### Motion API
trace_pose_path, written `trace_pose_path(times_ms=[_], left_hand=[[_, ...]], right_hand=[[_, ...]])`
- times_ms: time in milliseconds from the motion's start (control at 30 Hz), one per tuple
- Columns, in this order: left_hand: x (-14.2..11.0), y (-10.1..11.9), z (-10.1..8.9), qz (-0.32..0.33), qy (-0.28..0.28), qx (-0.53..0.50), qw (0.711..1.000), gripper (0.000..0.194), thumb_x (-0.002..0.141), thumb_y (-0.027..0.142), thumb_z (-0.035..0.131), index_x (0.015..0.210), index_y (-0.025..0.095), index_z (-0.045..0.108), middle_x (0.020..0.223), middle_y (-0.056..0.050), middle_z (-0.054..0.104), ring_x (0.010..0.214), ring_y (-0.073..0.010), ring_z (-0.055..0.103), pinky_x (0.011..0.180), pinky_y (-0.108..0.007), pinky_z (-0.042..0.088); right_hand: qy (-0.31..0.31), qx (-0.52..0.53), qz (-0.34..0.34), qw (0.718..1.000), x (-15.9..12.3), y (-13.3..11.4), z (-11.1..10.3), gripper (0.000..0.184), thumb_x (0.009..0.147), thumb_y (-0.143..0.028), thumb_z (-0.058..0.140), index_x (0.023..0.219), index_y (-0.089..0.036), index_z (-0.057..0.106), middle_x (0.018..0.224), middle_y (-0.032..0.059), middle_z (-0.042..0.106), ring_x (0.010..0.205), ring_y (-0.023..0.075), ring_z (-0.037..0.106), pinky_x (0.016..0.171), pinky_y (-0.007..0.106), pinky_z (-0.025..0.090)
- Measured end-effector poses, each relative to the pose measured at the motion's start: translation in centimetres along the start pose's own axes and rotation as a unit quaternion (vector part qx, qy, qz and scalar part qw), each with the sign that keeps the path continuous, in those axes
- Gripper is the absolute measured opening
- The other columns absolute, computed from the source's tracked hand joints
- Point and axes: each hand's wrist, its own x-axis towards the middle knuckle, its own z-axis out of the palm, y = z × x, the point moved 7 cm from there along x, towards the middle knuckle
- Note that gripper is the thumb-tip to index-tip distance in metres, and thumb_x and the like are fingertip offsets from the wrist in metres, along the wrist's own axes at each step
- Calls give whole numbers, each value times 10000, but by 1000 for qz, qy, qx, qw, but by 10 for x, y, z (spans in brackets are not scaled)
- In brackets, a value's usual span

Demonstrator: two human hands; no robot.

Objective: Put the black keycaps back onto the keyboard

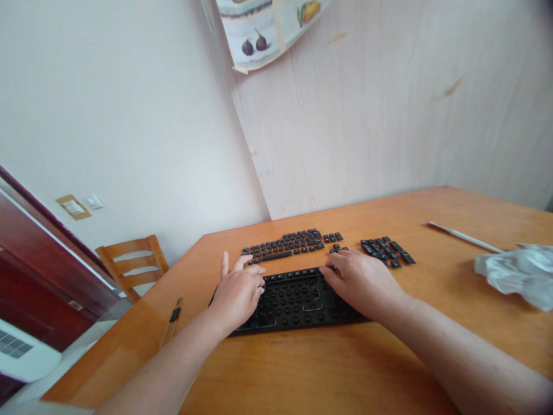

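A black keyboard (289, 305) lies on the wooden table, most of its key sockets bare and a row of keycaps fitted along its far edge. My left hand (242, 291) rests over the keyboard's left end with the fingers spread. Over the far right part, my right hand (363, 282) has its thumb and fingertips drawn together by the end of the fitted row; whatever sits between them is hidden. Just beyond the keyboard, loose black keycaps (302, 237) are laid out in rows, with a long space bar (276, 256) at their near side.
More loose keycaps (382, 249) form a group right of my right hand. Farther right lie a white pencil-like stick (464, 236) and a crumpled clear plastic bag (521, 271). A thin wire tool with a black middle (175, 314) is at left. A wooden chair (133, 265) stands past the table (311, 369).
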Motion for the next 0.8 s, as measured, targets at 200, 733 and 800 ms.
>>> trace_pose_path(times_ms=[200, 733, 800], left_hand=[[0, -2, 1, -3, 2, -10, 1000, 163, 794, 210, 611, 809, 303, 743, 1122, 27, 709, 1261, -324, 432, 1132, -656, -111], [1, -8, 4, -17, -8, -16, 1000, 170, 804, 243, 611, 823, 338, 752, 1127, 38, 708, 1251, -318, 434, 1117, -673, -117], [1, -7, 4, -15, -3, -15, 1000, 170, 804, 241, 615, 825, 339, 752, 1124, 38, 709, 1245, -315, 440, 1117, -669, -123]], right_hand=[[-2, 0, -1, 1000, 0, 0, 0, 336, 938, -397, 429, 783, -219, 669, 823, 64, 694, 819, 202, 642, 668, 291, 409], [3, 7, -5, 1000, -1, 0, 2, 323, 930, -385, 435, 763, -219, 655, 810, 57, 690, 791, 194, 639, 646, 290, 391], [0, 8, -3, 1000, -1, 0, 2, 324, 930, -387, 435, 763, -218, 655, 811, 58, 691, 786, 194, 639, 643, 291, 388]])
